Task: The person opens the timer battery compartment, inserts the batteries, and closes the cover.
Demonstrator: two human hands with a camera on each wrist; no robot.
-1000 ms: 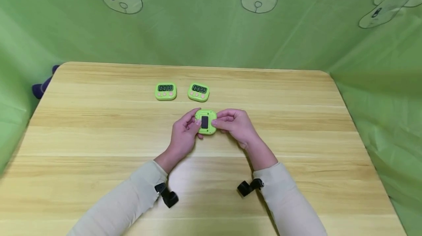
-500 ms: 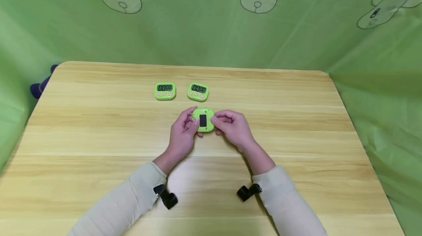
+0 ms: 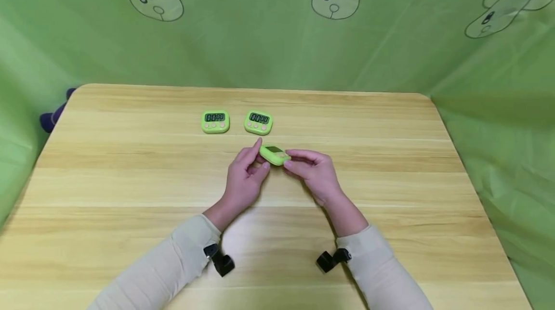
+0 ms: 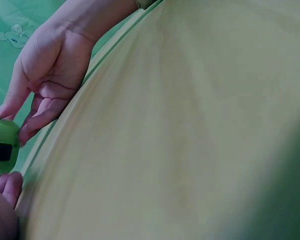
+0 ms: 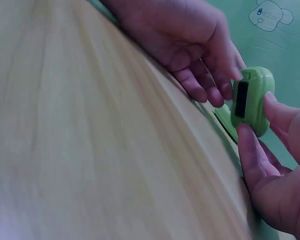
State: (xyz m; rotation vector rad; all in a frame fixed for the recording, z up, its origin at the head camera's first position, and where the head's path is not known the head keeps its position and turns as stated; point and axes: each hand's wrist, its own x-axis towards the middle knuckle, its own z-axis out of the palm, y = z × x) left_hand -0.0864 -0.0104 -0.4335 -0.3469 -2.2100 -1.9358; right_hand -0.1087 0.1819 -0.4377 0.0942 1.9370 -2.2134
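My right hand (image 3: 315,175) pinches the right edge of a green digital timer (image 3: 274,157) between thumb and fingers. The timer is tilted above the table, with its dark screen turned up in the head view. On its underside, a black rectangular pad (image 5: 242,99) shows in the right wrist view. My left hand (image 3: 242,180) is at the timer's left side, index finger stretched along that edge and thumb apart from it. In the left wrist view the timer (image 4: 4,142) is cut off by the frame edge, between the two hands.
Two more green timers, a left one (image 3: 215,122) and a right one (image 3: 258,122), lie screen up on the wooden table (image 3: 368,122) beyond my hands. A green curtain (image 3: 243,40) hangs behind the table. Small black cameras sit at both sleeves.
The held timer has turned over from its back with the black pad to its screen side. My left thumb has come off it, while my right hand keeps its pinch.
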